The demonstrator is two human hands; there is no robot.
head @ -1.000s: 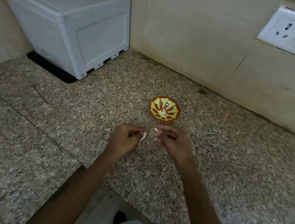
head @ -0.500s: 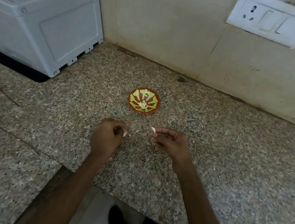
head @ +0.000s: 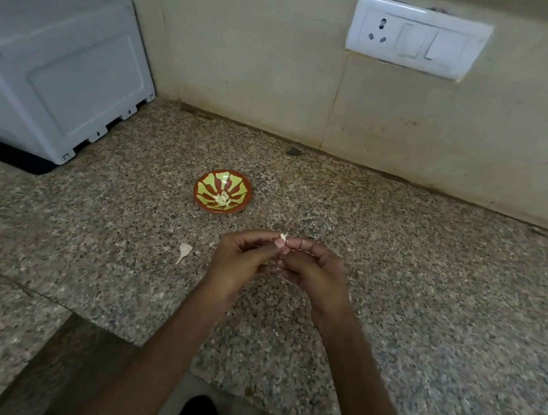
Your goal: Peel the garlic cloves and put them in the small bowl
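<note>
Garlic clove [head: 283, 236] between left hand [head: 241, 262], right hand [head: 316, 270] (both pinching)

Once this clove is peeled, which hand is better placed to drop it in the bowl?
Left, probably. Both hands pinch the garlic clove, but the small bowl sits ahead and to the left, nearer the left hand; the right hand would have to reach across.

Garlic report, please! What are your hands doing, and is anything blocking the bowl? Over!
Left hand and right hand both pinching one garlic clove. Small bowl just beyond, peeled garlic inside. Loose peel on counter, off to the left; path to bowl open.
</note>
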